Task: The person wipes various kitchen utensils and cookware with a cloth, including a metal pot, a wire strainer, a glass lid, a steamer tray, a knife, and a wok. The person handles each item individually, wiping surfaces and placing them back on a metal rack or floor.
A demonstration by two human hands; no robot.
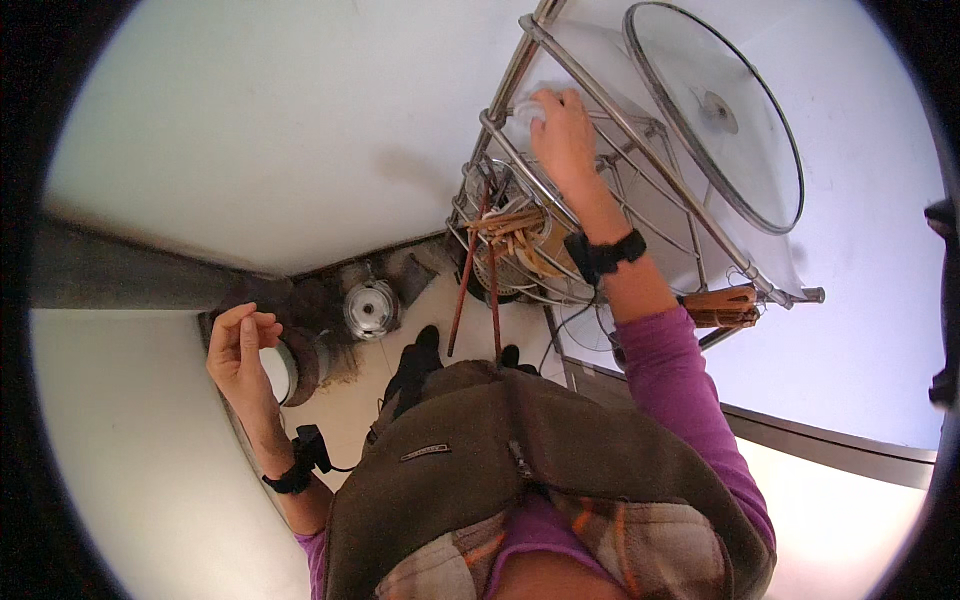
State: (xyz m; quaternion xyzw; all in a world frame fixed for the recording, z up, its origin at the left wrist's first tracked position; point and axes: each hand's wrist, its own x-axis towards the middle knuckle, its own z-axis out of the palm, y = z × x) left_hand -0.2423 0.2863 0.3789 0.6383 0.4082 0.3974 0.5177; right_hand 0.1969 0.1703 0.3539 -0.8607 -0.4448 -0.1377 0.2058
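My right hand [562, 135] reaches up to the top of a tubular metal rack [600, 95]. Its fingers are closed round a whitish, partly see-through wad [529, 110], whose material is too blurred to tell. The wad lies close to the rack's upper left rail. Beside it, a large round glass lid [715, 115] with a dark rim leans on the rack. Down at the left, my left hand [240, 355] is raised in the air near the wall. Its fingers are loosely bent and apart, with nothing visible in them.
Wooden utensils [515, 235] and long reddish-brown sticks [473, 262] jut from the rack's lower part. A wooden bundle [722, 306] hangs at its right end. On the floor stand a shiny lidded pot [371, 309] and a white-topped round container [280, 375]. A white wall [280, 130] borders the left.
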